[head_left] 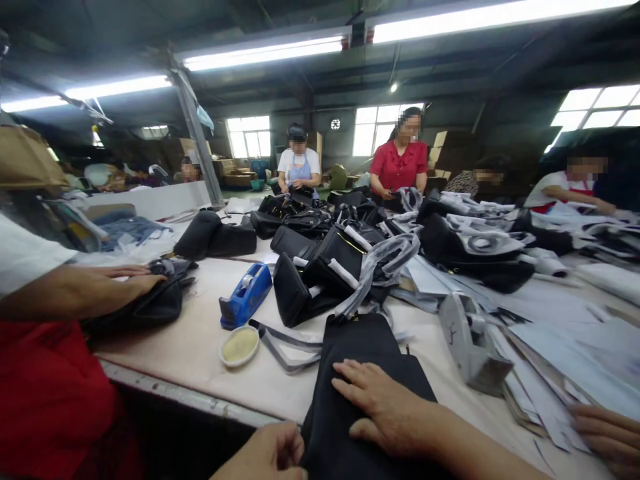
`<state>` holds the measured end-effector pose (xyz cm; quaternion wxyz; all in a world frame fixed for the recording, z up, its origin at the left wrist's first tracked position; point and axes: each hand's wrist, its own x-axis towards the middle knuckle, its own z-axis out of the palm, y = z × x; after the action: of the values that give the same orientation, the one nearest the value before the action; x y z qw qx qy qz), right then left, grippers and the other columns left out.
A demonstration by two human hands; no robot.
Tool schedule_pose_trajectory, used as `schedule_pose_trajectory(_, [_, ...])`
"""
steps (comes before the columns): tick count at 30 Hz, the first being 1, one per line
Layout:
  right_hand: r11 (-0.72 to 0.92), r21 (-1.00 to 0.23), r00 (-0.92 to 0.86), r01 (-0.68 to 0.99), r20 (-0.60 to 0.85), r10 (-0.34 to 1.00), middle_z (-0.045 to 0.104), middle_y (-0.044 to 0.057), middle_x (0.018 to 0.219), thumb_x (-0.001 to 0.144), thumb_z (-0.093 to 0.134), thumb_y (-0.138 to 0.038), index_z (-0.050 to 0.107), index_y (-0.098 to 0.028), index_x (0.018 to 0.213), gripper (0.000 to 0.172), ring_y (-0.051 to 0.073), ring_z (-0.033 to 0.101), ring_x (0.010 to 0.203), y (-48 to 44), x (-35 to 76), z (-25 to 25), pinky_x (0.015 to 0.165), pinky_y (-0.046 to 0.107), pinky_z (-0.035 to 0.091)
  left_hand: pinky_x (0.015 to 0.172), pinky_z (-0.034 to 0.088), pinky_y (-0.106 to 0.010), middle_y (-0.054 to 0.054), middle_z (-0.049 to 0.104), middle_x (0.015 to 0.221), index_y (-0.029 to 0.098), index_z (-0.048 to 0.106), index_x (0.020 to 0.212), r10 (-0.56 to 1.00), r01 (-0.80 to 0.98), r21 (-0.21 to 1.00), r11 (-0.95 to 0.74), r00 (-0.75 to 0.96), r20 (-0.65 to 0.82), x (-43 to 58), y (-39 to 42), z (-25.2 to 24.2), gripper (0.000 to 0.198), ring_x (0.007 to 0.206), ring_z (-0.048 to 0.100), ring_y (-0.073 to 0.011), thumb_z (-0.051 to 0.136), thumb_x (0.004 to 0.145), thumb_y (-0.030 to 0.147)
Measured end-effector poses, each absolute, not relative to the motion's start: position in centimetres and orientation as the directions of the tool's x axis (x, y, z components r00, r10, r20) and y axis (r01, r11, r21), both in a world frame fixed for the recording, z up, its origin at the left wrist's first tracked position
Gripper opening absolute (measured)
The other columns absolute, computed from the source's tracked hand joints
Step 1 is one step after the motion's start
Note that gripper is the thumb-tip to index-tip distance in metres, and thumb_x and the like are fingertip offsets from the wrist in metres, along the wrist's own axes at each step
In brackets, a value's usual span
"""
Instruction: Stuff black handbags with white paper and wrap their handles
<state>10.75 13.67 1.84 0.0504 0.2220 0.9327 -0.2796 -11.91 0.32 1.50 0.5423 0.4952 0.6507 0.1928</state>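
One shallow white dish [240,347] near the table [200,353] edge, holding a pale yellow filling, kind unclear. Just behind it, blue tape dispenser [246,293]; further right, grey tape dispenser [470,343]. Black bag [360,347] flat at the near edge, beneath right hand [387,410]: fingers spread, palm down on the fabric, pointing left. Left hand [270,457] at the bag's lower left border, fingers curled, grip unclear. Co-worker's hand [133,280] on a second dark bag [150,310], far left.
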Motion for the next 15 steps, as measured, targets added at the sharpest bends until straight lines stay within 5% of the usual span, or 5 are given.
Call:
schedule_pose_trajectory(4, [0.727, -0.539, -0.902, 0.425, -0.182, 0.391, 0.019, 0.014, 0.163, 0.088, 0.06, -0.045, 0.031, -0.028, 0.153, 0.073, 0.039, 0.014, 0.149, 13.5, 10.7, 0.4, 0.116, 0.066, 0.015, 0.063, 0.039, -0.032, -0.001, 0.064, 0.073, 0.018, 0.057, 0.098, 0.944, 0.71, 0.639, 0.296, -0.114, -0.31, -10.2, 3.6, 2.9, 0.032, 0.071, 0.059, -0.0219, 0.056, 0.082, 0.045])
schedule_pose_trajectory(6, [0.72, -0.564, -0.908, 0.404, -0.15, 0.392, 0.021, 0.015, 0.162, 0.087, 0.061, -0.046, 0.033, -0.028, 0.152, 0.072, 0.04, 0.016, 0.148, 13.7, 10.9, 0.3, 0.115, 0.066, 0.016, 0.066, 0.039, -0.033, -0.003, 0.064, 0.075, 0.016, 0.057, 0.1, 0.962, 0.745, 0.614, 0.261, -0.149, -0.228, -9.5, 5.1, 2.0, 0.031, 0.072, 0.06, -0.0231, 0.056, 0.083, 0.042])
schedule_pose_trajectory(9, [0.692, -0.604, -0.908, 0.396, -0.142, 0.395, 0.029, 0.014, 0.16, 0.084, 0.066, -0.046, 0.041, -0.029, 0.148, 0.07, 0.04, 0.023, 0.146, 13.8, 12.1, 1.0, 0.116, 0.065, 0.018, 0.064, 0.04, -0.032, -0.004, 0.061, 0.071, 0.018, 0.055, 0.08, 0.962, 0.73, 0.631, 0.263, -0.149, -0.228, -9.4, 6.3, -1.0, 0.009, 0.07, 0.059, -0.0218, 0.05, 0.082, 0.026])
schedule_pose_trajectory(13, [0.668, -0.609, -0.891, 0.428, -0.157, 0.427, 0.033, 0.013, 0.159, 0.086, 0.063, -0.052, 0.044, -0.033, 0.146, 0.066, 0.04, 0.023, 0.146, 13.4, 14.3, 1.6, 0.115, 0.067, 0.015, 0.062, 0.044, -0.029, -0.002, 0.061, 0.07, 0.02, 0.05, 0.08, 0.937, 0.472, 0.82, 0.323, -0.04, -0.347, -11.0, 5.9, -4.6, 0.016, 0.071, 0.062, -0.0211, 0.042, 0.088, 0.031])
schedule_pose_trajectory(15, [0.668, -0.593, -0.882, 0.449, -0.175, 0.437, 0.029, 0.013, 0.16, 0.087, 0.06, -0.052, 0.042, -0.037, 0.146, 0.064, 0.042, 0.02, 0.147, 13.3, 15.0, 1.2, 0.113, 0.071, 0.012, 0.063, 0.045, -0.031, -0.003, 0.062, 0.071, 0.02, 0.051, 0.079, 0.921, 0.458, 0.813, 0.358, -0.03, -0.389, -11.8, 5.7, -4.8, 0.022, 0.073, 0.063, -0.0227, 0.041, 0.09, 0.037])
